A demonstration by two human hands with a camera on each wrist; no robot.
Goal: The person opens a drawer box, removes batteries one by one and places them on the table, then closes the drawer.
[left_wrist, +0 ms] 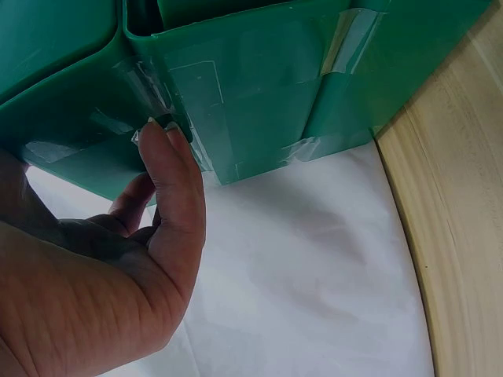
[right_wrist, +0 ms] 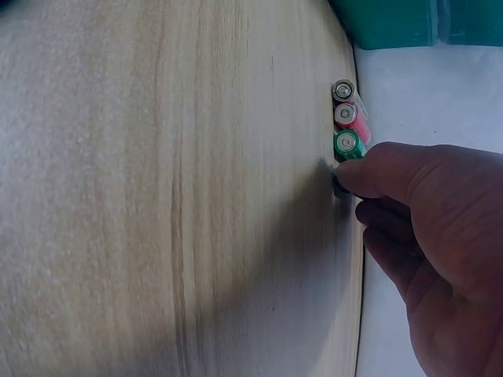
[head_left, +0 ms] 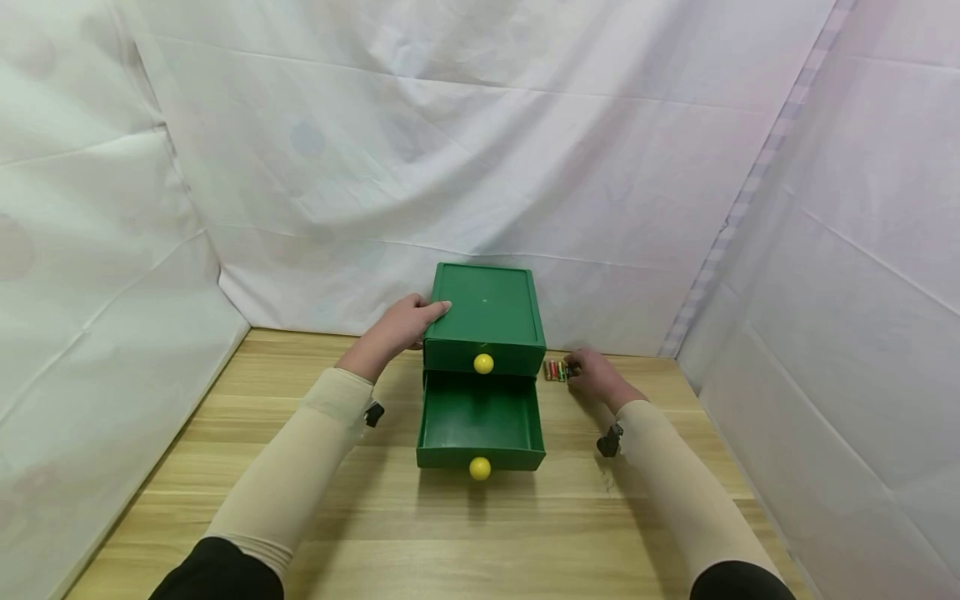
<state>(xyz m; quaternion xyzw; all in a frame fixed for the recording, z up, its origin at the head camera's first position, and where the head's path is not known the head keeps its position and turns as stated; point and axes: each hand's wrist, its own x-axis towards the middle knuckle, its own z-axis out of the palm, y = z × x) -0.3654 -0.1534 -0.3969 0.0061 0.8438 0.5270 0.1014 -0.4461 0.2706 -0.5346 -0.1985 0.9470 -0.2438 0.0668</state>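
A green drawer cabinet (head_left: 486, 304) stands against the back cloth, its lower drawer (head_left: 446, 458) pulled out with bare floor showing. My left hand (head_left: 396, 327) grips the cabinet's upper left edge, thumb on top; in the left wrist view, bent fingertips (left_wrist: 163, 149) press its taped side. Right of the cabinet, several batteries lie side by side, among them a red battery (right_wrist: 346, 115) and a green battery (right_wrist: 348, 143). At the row's right end, my right hand (head_left: 595, 375) pinches a dark battery (right_wrist: 339, 188), mostly hidden by the thumb.
Yellow ball knobs are on the upper drawer (head_left: 450, 357) and the lower one. White cloth (head_left: 480, 167) hangs behind and on both sides of the wooden table (head_left: 360, 533). The lower drawer juts toward the front, between my forearms.
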